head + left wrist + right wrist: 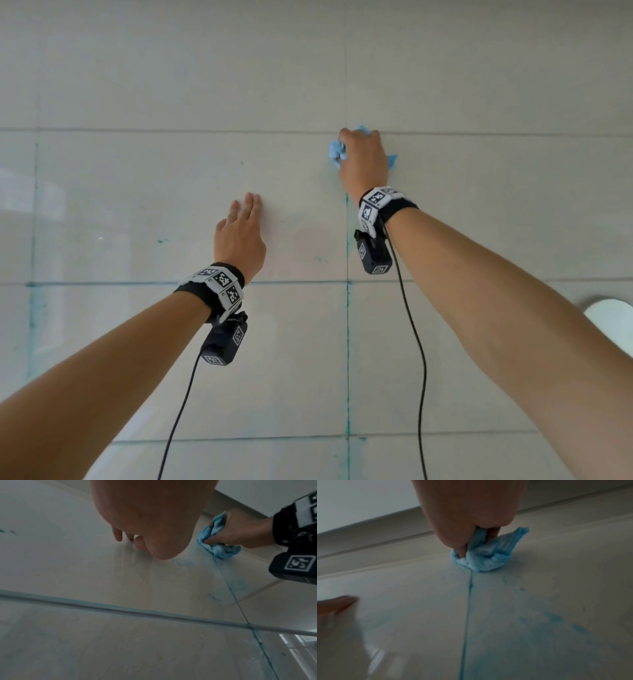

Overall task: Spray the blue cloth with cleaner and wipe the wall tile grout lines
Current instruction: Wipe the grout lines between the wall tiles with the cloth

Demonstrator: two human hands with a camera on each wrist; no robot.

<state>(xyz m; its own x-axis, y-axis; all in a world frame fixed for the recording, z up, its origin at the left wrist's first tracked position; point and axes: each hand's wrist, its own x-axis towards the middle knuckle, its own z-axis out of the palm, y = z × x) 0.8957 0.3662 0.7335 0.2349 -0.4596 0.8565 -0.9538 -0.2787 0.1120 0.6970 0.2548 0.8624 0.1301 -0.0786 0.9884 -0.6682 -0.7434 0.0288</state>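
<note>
The right hand [363, 156] holds the bunched blue cloth [481, 558] and presses it on the vertical grout line [348, 342], just below the crossing with the upper horizontal grout line [171, 130]. The left hand [239, 236] lies flat with straight fingers on the wall tile [154, 205], holding nothing. The teal stain in the vertical line below the cloth looks wet. I think wiping may smear it over the tile, because faint blue marks already lie beside the line. The cloth bundle is loose and could slip off the narrow line.

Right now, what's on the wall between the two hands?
Bare tile, faintly smeared blue; no object. The head view shows it between left hand and right hand.
</note>
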